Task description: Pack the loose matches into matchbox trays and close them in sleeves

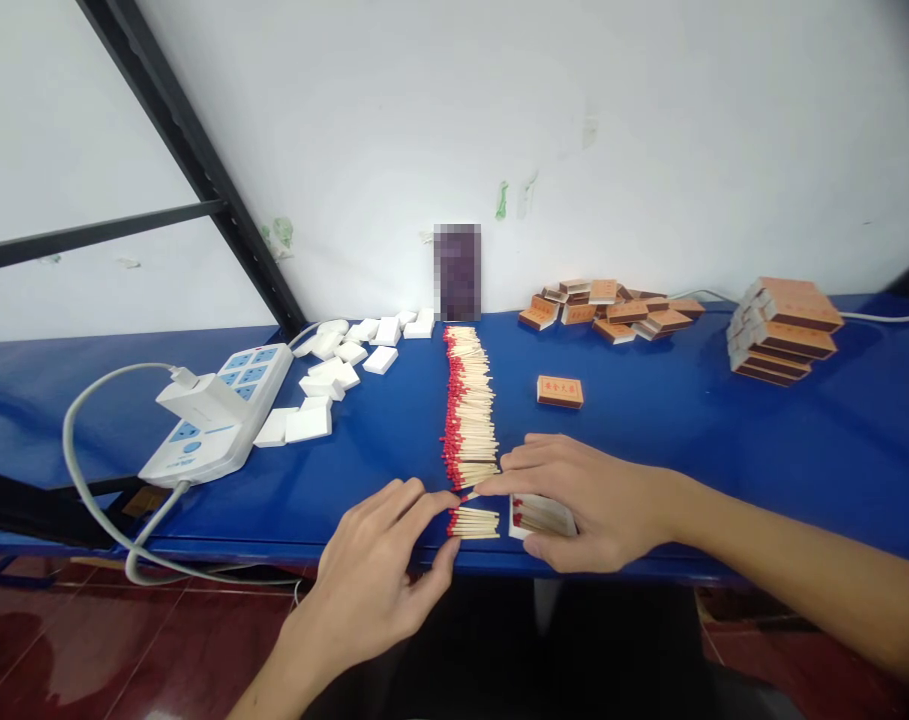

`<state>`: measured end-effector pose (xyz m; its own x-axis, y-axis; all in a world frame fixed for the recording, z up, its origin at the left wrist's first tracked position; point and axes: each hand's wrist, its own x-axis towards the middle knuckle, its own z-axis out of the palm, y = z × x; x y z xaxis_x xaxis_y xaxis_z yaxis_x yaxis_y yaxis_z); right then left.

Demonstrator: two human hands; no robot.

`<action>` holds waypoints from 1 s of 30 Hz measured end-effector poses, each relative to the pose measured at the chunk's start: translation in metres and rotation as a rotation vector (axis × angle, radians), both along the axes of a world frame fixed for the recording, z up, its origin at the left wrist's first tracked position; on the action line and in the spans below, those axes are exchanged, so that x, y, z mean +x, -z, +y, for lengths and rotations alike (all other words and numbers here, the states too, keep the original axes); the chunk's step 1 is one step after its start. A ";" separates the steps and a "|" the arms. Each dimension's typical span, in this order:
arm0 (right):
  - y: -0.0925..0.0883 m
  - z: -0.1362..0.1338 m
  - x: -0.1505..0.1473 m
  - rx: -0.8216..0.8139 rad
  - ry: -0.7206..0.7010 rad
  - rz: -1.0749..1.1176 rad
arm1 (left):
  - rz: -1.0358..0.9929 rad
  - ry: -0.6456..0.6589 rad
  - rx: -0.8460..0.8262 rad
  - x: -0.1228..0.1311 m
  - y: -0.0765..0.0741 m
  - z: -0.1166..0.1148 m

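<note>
A long row of red-headed matches (473,400) lies on the blue table, heads to the left. Nearer the edge is a small separate group of matches (475,522). My left hand (383,560) rests at its heads, forefinger and thumb apart on its far and near sides. In the gap between row and group, a loose match lies between my two forefinger tips. My right hand (593,500) is stretched over a white matchbox tray (518,515) with matches inside. Its thumb lies along the tray's near side, and the palm hides part of the tray.
White trays (330,375) lie scattered left, beside a power strip (225,410) with a cable. One matchbox sleeve (560,391) lies beyond my right hand. Behind it are piled sleeves (611,308); stacked matchboxes (784,330) stand right. A blurred dark object (458,272) leans on the wall.
</note>
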<state>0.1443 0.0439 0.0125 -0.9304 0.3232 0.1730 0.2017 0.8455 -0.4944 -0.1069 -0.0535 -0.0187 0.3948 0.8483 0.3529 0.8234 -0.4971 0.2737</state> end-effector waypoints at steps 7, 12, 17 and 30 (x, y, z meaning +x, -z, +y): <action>0.001 -0.001 0.001 -0.024 0.013 0.009 | -0.027 0.014 -0.018 0.000 -0.002 0.000; 0.000 -0.003 -0.002 -0.018 0.004 -0.001 | -0.042 0.008 -0.050 -0.001 -0.002 -0.001; 0.001 -0.007 -0.004 -0.011 -0.009 0.008 | -0.040 -0.007 -0.043 -0.002 0.000 -0.001; -0.003 -0.003 -0.003 0.045 0.005 -0.077 | -0.075 0.005 -0.070 -0.002 -0.001 0.001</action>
